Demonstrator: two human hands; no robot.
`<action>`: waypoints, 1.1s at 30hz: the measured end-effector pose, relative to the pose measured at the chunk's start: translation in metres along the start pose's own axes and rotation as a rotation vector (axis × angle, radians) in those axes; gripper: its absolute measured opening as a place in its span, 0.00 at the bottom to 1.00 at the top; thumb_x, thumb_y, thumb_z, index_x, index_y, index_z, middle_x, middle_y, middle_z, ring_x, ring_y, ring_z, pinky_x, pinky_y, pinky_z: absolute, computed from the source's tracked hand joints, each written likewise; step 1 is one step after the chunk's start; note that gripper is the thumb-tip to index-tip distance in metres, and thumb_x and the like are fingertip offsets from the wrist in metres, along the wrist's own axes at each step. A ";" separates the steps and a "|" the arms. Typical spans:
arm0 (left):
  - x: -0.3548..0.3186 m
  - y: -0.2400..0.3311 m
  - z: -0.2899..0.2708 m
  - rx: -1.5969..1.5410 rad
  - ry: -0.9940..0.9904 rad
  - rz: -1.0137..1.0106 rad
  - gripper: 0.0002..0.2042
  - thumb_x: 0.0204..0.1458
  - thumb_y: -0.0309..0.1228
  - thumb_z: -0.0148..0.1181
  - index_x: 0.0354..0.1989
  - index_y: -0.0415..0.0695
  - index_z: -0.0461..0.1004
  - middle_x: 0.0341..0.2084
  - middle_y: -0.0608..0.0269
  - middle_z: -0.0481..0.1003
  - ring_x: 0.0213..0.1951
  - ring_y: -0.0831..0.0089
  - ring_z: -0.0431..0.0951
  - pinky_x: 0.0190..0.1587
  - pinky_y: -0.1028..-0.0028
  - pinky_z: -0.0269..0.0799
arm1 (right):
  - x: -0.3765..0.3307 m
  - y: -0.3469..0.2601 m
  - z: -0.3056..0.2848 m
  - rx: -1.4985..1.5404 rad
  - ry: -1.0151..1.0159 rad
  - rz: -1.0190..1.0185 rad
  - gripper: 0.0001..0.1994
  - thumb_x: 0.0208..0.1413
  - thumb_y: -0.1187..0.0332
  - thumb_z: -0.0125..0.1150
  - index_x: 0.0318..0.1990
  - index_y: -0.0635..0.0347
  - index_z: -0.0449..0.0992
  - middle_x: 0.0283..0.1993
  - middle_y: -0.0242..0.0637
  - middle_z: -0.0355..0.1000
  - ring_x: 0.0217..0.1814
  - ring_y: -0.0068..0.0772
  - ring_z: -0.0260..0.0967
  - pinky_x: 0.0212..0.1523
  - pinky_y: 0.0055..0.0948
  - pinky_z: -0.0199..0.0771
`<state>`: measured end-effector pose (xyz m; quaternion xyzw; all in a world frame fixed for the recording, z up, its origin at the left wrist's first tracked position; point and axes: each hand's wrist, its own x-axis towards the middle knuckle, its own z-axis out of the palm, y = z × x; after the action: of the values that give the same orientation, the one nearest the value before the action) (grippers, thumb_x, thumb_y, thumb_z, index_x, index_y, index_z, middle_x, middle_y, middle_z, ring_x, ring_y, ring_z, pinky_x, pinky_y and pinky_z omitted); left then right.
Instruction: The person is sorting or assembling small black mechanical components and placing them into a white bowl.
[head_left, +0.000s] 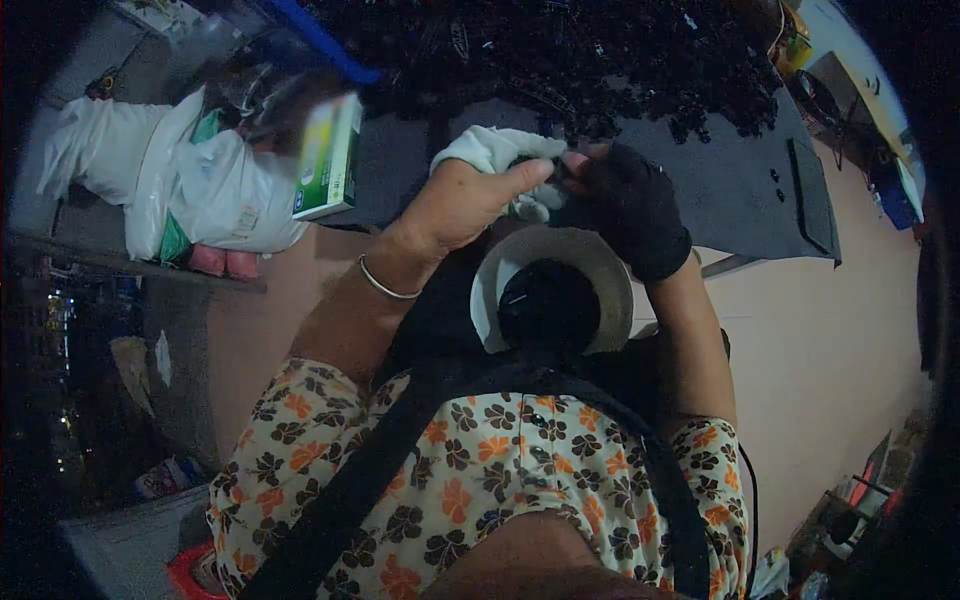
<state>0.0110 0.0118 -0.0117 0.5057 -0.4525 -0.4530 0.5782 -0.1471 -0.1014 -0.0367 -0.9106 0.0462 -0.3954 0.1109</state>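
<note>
The bare left hand [462, 203] grips a white cloth [497, 152] near the front edge of the grey surface [740, 185]. The gloved right hand [628, 208] pinches a small dark part [553, 170] against the cloth, above a white bowl [604, 275].

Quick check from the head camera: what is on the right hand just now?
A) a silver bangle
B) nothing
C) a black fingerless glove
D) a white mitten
C: the right hand wears a black fingerless glove with a bare fingertip showing; the silver bangle sits on the left wrist.
</note>
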 end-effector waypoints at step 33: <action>0.083 -0.021 -0.036 1.513 0.138 0.506 0.18 0.42 0.24 0.56 0.45 0.50 0.71 0.33 0.48 0.73 0.31 0.56 0.75 0.33 0.64 0.72 | 0.015 0.027 -0.001 -0.265 -0.143 0.373 0.14 0.44 0.67 0.55 0.40 0.59 0.73 0.45 0.49 0.68 0.44 0.50 0.67 0.44 0.43 0.67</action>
<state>0.0597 -0.0652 -0.0305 0.6697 -0.7011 0.1540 0.1903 -0.1380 -0.1301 -0.0318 -0.9186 0.2570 -0.2932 0.0643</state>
